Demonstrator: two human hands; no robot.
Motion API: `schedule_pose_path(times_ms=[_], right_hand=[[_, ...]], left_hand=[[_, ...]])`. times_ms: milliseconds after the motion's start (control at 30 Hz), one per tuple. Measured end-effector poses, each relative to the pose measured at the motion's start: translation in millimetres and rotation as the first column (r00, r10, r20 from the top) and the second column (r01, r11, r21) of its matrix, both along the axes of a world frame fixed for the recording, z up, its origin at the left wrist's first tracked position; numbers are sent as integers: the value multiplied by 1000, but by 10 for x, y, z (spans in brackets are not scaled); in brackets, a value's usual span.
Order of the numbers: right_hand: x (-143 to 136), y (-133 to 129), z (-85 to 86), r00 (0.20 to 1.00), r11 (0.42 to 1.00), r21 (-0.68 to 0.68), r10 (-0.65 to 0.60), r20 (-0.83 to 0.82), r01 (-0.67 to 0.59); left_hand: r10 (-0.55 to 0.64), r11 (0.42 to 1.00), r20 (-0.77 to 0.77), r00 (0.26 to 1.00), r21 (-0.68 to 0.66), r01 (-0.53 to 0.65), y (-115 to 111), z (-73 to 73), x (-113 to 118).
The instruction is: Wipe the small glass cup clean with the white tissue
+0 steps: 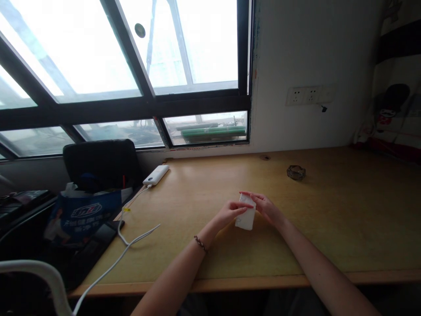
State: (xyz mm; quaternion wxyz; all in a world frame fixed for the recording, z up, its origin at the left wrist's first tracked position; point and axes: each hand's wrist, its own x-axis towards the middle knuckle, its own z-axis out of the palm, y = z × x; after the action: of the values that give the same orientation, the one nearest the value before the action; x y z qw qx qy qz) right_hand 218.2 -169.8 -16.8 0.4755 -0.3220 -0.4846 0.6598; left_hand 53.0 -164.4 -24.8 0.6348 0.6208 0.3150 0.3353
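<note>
Closest to the camera, the front edge of the wooden desk (250,281) runs left to right, with both forearms crossing over it. There's a beaded bracelet (201,244) on the left wrist. A bit further in, both hands meet on a small white folded paper (246,213), which sits about mid-desk, just off the surface or resting its lower edge on it, hard to say which. The left hand (230,212) pinches its left side with the fingertips, and the right hand (267,207) has its grip closed on the top right edge. The paper's long axis runs away from the camera, slightly tilted, top end pointing toward the wall.

Plenty of bare desk to the right and in front of the hands. On the left it's more crowded: a white cable (131,243) snakes along the left edge, going up to a white power bank (155,174) near the window. Off the desk's left edge there's a blue printed bag (83,215) and a black chair back (100,162). Further back right, a small glass ashtray (296,172) sits well apart from the hands, and wall sockets (307,95) are above it.
</note>
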Motion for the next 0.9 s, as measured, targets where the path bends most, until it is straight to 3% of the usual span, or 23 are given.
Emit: schedule_pose_path(times_ms=[233, 433, 600, 667, 733, 800, 833, 900], right_hand=[[107, 94, -3, 975, 981, -17, -196, -103, 196], [165, 161, -37, 942, 956, -23, -292, -168, 292], [254, 291, -200, 910, 922, -36, -387, -150, 386], [324, 366, -290, 875, 878, -37, -478, -76, 476], [397, 419, -359, 785, 789, 50, -614, 75, 612], [451, 422, -385, 598, 655, 283, -755, 268, 701], [463, 400, -383, 471, 585, 432, -810, 349, 686], [449, 320, -360, 220, 493, 682, -865, 451, 540]], left_hand=[[-44, 999, -41, 998, 0, 44, 19, -39, 11], [-88, 996, 5, 996, -35, 88, 9, -5, 13], [-129, 991, 34, 991, -34, 130, -12, 35, 11], [-133, 991, 13, 991, -14, 133, -5, 43, 2], [-132, 991, -33, 991, 9, 132, 9, 39, -4], [-102, 990, -108, 989, 86, 111, 21, 20, -4], [-67, 983, -154, 986, 157, 91, 24, 5, -2], [35, 936, -240, 970, 348, 52, 22, -31, 0]])
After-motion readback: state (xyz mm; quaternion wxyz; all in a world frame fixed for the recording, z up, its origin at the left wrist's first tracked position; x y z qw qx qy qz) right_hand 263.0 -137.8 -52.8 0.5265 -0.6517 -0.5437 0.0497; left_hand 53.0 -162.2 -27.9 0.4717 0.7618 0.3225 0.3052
